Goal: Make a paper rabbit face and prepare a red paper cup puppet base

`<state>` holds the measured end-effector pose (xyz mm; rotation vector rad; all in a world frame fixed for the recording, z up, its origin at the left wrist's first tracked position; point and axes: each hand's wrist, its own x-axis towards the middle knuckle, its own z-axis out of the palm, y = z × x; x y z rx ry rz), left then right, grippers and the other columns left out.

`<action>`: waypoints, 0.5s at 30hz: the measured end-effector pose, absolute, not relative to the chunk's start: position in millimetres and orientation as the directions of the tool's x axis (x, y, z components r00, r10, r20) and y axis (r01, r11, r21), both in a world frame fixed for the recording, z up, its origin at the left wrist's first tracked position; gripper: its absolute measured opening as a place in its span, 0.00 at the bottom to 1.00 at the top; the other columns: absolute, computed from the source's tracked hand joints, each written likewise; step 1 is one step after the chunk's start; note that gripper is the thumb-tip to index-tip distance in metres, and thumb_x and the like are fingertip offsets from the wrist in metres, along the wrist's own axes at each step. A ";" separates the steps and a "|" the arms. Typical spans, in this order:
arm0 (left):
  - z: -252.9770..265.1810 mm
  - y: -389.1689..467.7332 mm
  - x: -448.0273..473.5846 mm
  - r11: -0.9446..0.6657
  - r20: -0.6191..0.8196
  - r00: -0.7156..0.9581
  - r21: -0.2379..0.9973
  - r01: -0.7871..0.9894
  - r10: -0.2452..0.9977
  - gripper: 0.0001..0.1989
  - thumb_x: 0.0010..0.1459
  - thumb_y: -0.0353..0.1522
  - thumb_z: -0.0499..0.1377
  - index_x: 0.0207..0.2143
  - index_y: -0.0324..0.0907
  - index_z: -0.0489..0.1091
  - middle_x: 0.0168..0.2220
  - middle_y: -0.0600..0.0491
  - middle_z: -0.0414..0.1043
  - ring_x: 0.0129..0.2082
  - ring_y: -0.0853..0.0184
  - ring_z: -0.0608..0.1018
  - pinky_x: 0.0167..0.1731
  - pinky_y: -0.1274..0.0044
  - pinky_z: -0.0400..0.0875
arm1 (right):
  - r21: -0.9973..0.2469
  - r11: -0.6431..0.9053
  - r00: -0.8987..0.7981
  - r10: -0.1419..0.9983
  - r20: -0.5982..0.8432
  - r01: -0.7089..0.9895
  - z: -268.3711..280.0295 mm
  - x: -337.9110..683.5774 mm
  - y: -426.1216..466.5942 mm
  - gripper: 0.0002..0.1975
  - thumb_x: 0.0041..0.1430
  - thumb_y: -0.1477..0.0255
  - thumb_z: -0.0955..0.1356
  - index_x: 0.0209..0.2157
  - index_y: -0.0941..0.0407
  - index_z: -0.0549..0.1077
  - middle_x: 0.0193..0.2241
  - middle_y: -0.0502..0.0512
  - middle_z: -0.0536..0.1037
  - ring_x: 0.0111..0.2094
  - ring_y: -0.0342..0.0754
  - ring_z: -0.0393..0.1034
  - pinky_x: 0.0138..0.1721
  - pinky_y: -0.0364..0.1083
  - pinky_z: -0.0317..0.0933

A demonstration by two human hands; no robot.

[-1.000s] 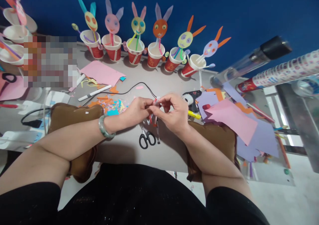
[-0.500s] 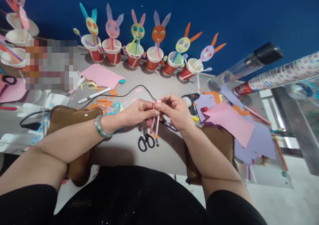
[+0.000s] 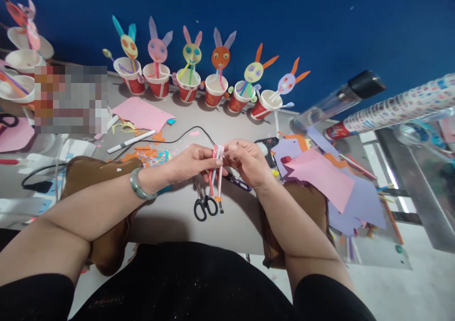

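My left hand, with a jade-like bangle on its wrist, pinches a small bundle of straws in red and pale colours. The straws hang down from my fingertips over the table. Just right of their top ends is my right hand, thumb and fingers closed together; whatever they hold is too small to make out. Black-handled scissors lie below the straws, beside the dark end of a pen-like stick. A purple-handled tool lies partly under my right hand.
Along the blue wall stand several red-and-white paper cups with paper rabbit heads. A black glue gun, pink paper and purple paper lie at right. Orange scraps, a white marker and a black cable lie left.
My right fingers have drawn slightly right, away from the straw tops, which now show more. My left hand keeps its pinch on the straws. The whole view has shifted a little.
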<state>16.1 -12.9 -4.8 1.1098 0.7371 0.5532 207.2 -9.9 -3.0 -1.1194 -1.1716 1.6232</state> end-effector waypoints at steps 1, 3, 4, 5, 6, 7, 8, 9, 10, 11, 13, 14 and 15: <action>-5.5 -13.0 16.2 0.359 -0.256 0.640 0.933 -0.034 0.725 0.16 0.58 0.42 0.67 0.35 0.35 0.80 0.28 0.47 0.80 0.20 0.74 0.75 0.23 0.81 0.71 | -0.970 -0.221 -0.262 0.947 -0.187 -0.105 -3.4 206.5 -10.4 0.23 0.45 0.51 0.79 0.28 0.56 0.77 0.22 0.46 0.72 0.22 0.38 0.62 0.23 0.40 0.57; -7.6 -13.4 16.5 0.368 -0.269 0.636 0.930 -0.025 0.723 0.16 0.57 0.41 0.68 0.36 0.35 0.80 0.30 0.47 0.80 0.21 0.74 0.75 0.23 0.81 0.71 | -0.978 -0.199 -0.259 0.950 -0.176 -0.068 -4.2 204.6 -12.1 0.21 0.45 0.55 0.80 0.27 0.56 0.75 0.23 0.46 0.73 0.24 0.39 0.64 0.27 0.42 0.62; -8.7 -13.5 16.8 0.374 -0.274 0.640 0.927 -0.023 0.718 0.16 0.57 0.40 0.68 0.37 0.35 0.80 0.30 0.47 0.81 0.21 0.74 0.75 0.23 0.81 0.71 | -0.981 -0.187 -0.255 0.952 -0.168 -0.052 -4.7 203.9 -13.0 0.20 0.45 0.56 0.79 0.27 0.56 0.74 0.23 0.47 0.74 0.24 0.40 0.65 0.28 0.42 0.64; -9.5 -13.6 17.1 0.380 -0.277 0.643 0.925 -0.023 0.714 0.16 0.56 0.40 0.69 0.37 0.35 0.80 0.31 0.46 0.81 0.22 0.74 0.75 0.24 0.81 0.71 | -0.984 -0.172 -0.245 0.957 -0.157 -0.041 -5.3 203.4 -13.6 0.20 0.46 0.56 0.79 0.26 0.55 0.74 0.23 0.46 0.74 0.25 0.40 0.66 0.29 0.43 0.64; -10.0 -13.6 17.5 0.385 -0.277 0.644 0.922 -0.029 0.713 0.16 0.56 0.40 0.69 0.38 0.35 0.79 0.32 0.46 0.81 0.23 0.74 0.76 0.24 0.81 0.71 | -0.987 -0.160 -0.231 0.962 -0.148 -0.032 -5.9 203.2 -14.0 0.20 0.46 0.56 0.79 0.26 0.55 0.73 0.23 0.46 0.74 0.25 0.40 0.65 0.29 0.42 0.63; -10.2 -13.4 17.9 0.387 -0.274 0.639 0.921 -0.040 0.718 0.17 0.55 0.40 0.69 0.39 0.35 0.79 0.33 0.46 0.81 0.23 0.74 0.76 0.24 0.81 0.71 | -0.988 -0.151 -0.220 0.965 -0.142 -0.024 -6.6 203.2 -14.1 0.20 0.46 0.55 0.79 0.26 0.55 0.73 0.23 0.46 0.73 0.24 0.40 0.64 0.28 0.42 0.62; -10.2 -13.1 18.3 0.384 -0.268 0.628 0.922 -0.053 0.730 0.18 0.56 0.42 0.69 0.40 0.35 0.78 0.33 0.46 0.81 0.23 0.74 0.77 0.24 0.81 0.71 | -0.989 -0.147 -0.214 0.967 -0.140 -0.017 -7.3 203.4 -13.8 0.20 0.46 0.55 0.79 0.26 0.55 0.73 0.23 0.46 0.73 0.24 0.39 0.63 0.27 0.42 0.60; -10.0 -12.6 18.6 0.374 -0.261 0.613 0.925 -0.061 0.746 0.20 0.56 0.44 0.68 0.40 0.35 0.78 0.32 0.47 0.81 0.23 0.74 0.77 0.24 0.81 0.71 | -0.989 -0.147 -0.209 0.967 -0.142 -0.011 -7.9 203.7 -13.4 0.21 0.46 0.55 0.79 0.26 0.55 0.73 0.22 0.46 0.73 0.23 0.39 0.62 0.25 0.41 0.58; -9.7 -12.1 18.9 0.359 -0.253 0.596 0.931 -0.063 0.762 0.21 0.57 0.46 0.67 0.39 0.35 0.78 0.31 0.47 0.80 0.22 0.74 0.76 0.23 0.81 0.70 | -0.988 -0.152 -0.206 0.967 -0.146 -0.010 -8.4 203.9 -12.8 0.21 0.46 0.54 0.79 0.25 0.56 0.73 0.20 0.45 0.71 0.22 0.38 0.60 0.24 0.41 0.55; -9.5 -11.7 19.0 0.341 -0.246 0.579 0.938 -0.060 0.777 0.22 0.58 0.48 0.66 0.38 0.35 0.78 0.30 0.48 0.80 0.21 0.74 0.75 0.21 0.82 0.69 | -0.987 -0.159 -0.204 0.967 -0.152 -0.019 -8.9 204.0 -12.0 0.21 0.47 0.54 0.78 0.26 0.56 0.73 0.19 0.44 0.69 0.21 0.37 0.57 0.23 0.41 0.51; -9.1 -11.1 19.2 0.320 -0.242 0.555 0.946 -0.045 0.796 0.24 0.59 0.50 0.64 0.37 0.35 0.78 0.29 0.49 0.79 0.18 0.76 0.73 0.19 0.82 0.67 | -0.983 -0.170 -0.191 0.969 -0.155 -0.065 -9.5 203.8 -10.5 0.23 0.50 0.50 0.76 0.26 0.56 0.74 0.18 0.43 0.65 0.19 0.37 0.53 0.21 0.41 0.46; -9.1 -11.0 19.2 0.317 -0.244 0.550 0.948 -0.039 0.799 0.24 0.59 0.50 0.64 0.37 0.36 0.77 0.29 0.49 0.79 0.18 0.76 0.72 0.18 0.82 0.66 | -0.981 -0.171 -0.180 0.972 -0.153 -0.088 -9.6 203.5 -9.9 0.24 0.51 0.48 0.75 0.27 0.56 0.74 0.17 0.43 0.64 0.19 0.36 0.53 0.21 0.41 0.45; -9.1 -11.2 19.2 0.318 -0.245 0.548 0.947 -0.039 0.800 0.24 0.59 0.50 0.64 0.37 0.36 0.77 0.28 0.50 0.79 0.17 0.76 0.72 0.18 0.82 0.66 | -0.979 -0.175 -0.175 0.972 -0.156 -0.101 -9.6 203.3 -9.5 0.25 0.50 0.47 0.75 0.27 0.56 0.75 0.18 0.43 0.65 0.19 0.37 0.53 0.21 0.42 0.45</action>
